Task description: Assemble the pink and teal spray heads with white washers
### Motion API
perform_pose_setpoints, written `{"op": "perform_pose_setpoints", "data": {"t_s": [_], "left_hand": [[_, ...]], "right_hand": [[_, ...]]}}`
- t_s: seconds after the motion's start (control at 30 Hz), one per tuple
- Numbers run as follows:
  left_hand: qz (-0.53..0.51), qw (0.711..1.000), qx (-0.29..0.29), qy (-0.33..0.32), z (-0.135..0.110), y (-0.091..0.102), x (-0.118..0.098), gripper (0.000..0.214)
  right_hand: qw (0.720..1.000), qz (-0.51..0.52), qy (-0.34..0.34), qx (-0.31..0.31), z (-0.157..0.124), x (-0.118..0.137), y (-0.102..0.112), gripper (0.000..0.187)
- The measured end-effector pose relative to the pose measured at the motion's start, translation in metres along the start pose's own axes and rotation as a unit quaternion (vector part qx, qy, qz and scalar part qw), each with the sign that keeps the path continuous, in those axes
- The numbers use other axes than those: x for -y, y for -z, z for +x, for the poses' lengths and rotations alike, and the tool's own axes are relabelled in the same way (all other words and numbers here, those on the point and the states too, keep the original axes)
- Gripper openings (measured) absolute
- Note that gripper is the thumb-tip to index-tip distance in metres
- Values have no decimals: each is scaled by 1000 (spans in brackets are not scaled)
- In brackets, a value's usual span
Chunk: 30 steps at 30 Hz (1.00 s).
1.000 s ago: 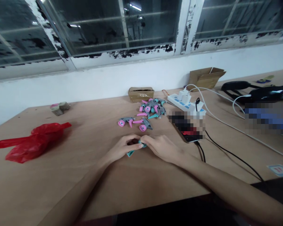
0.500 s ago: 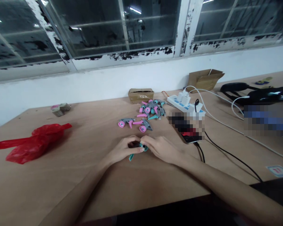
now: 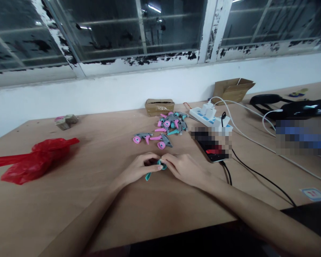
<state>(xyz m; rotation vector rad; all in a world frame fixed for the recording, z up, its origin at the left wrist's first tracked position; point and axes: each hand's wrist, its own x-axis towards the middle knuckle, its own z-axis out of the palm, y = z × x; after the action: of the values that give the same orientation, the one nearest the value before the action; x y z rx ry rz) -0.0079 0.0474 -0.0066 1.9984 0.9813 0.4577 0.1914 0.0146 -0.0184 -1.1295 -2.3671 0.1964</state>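
Observation:
My left hand (image 3: 139, 169) and my right hand (image 3: 183, 167) meet on the wooden table (image 3: 96, 200), both with fingers curled round one small teal and grey plastic part (image 3: 155, 167). A teal lever pokes out below my left fingers. Two assembled grey pieces with pink caps (image 3: 152, 140) lie just beyond my hands. Farther back sits a pile of grey, pink and teal parts (image 3: 172, 124).
A red plastic bag (image 3: 33, 160) lies at the left. A small brown box (image 3: 159, 106) and an open cardboard box (image 3: 232, 89) stand near the wall. A white power strip (image 3: 211, 117), cables, a phone (image 3: 212, 148) and black gear (image 3: 294, 105) fill the right side.
Both hands stay together on the teal part; its lever has swung from pointing left to hanging more downward. The view shifted slightly.

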Motion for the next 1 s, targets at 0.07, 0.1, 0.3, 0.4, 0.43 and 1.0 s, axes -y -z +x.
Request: {"op": "perform_pose_setpoints", "data": {"t_s": [0.07, 0.1, 0.3, 0.4, 0.43, 1.0], "left_hand": [[2, 1000, -1, -2, 0, 0, 0, 27], [0, 1000, -2, -3, 0, 0, 0, 26], [-26, 1000, -6, -5, -1, 0, 2, 28], [-59, 998, -7, 5, -1, 1, 5, 31], [-67, 998, -7, 10, -1, 1, 5, 31], [-24, 999, -20, -6, -1, 0, 5, 28]], "right_hand": [[1000, 9, 10, -5, 0, -1, -1, 22], [1000, 17, 16, -9, 1, -1, -1, 22], [995, 73, 44, -50, 1, -4, -4, 21], [993, 83, 54, -57, -1, -5, -5, 22], [994, 81, 55, -54, -1, -5, -4, 23], [994, 98, 48, -12, -2, -9, -5, 27]]}}
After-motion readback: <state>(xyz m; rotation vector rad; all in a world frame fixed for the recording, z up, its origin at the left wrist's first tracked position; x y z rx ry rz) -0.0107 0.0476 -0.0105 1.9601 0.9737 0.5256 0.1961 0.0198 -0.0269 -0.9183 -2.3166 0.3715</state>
